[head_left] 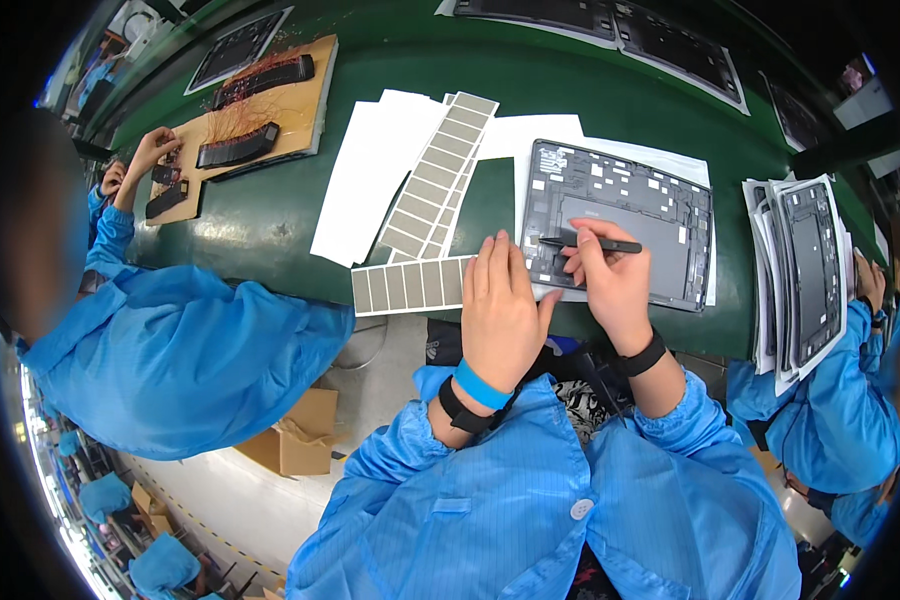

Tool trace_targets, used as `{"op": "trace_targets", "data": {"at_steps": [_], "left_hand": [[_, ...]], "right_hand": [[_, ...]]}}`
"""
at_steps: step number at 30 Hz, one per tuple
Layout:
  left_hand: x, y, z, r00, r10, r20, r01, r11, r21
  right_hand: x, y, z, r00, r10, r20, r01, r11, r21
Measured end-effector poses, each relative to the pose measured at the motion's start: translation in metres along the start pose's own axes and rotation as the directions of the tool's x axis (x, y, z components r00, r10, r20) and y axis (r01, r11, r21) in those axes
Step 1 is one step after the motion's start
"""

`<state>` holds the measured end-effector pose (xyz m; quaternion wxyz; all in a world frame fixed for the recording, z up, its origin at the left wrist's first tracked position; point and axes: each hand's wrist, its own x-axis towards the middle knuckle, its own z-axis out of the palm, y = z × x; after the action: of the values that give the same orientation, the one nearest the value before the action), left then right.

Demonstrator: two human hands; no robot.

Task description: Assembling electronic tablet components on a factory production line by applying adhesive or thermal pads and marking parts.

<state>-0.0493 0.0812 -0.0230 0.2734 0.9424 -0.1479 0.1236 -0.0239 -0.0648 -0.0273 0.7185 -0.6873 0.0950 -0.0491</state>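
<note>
A dark tablet housing with small white and silver patches lies on white paper in front of me. My right hand pinches slim black tweezers, their tip pointing left over the housing's left part. Flat beside the housing's lower left corner rests my left hand, fingers stretched out and close together. Its fingers cover the right end of a strip of grey rectangular stickers. What lies under those fingertips is hidden. More grey sticker strips lie overlapped farther left, partly over white sheets.
On the right stands a stack of housings with paper between them. More housings line the far side. At left, a cardboard sheet carries black parts with thin red wires. Blue-sleeved co-workers sit close on both sides.
</note>
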Motion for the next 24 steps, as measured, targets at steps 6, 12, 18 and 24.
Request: {"op": "trace_targets", "data": {"at_steps": [6,12,18,24], "left_hand": [[-0.007,-0.006,0.012,1.0,0.03,0.003,-0.03,1.0,-0.004],[-0.011,-0.006,0.014,0.995,0.082,-0.054,-0.082,0.997,0.017],[-0.01,-0.005,0.014,0.992,0.086,-0.095,-0.084,0.996,0.033],[-0.008,-0.004,0.012,0.991,0.095,-0.098,-0.09,0.995,0.051]], "right_hand": [[-0.004,0.003,-0.005,1.0,-0.022,0.005,0.023,0.998,-0.055],[-0.007,0.003,-0.013,0.998,-0.02,0.062,0.025,0.996,-0.085],[-0.008,-0.001,-0.012,0.995,-0.015,0.098,0.024,0.995,-0.099],[-0.01,0.002,-0.01,0.994,-0.092,0.055,0.103,0.967,-0.235]]}}
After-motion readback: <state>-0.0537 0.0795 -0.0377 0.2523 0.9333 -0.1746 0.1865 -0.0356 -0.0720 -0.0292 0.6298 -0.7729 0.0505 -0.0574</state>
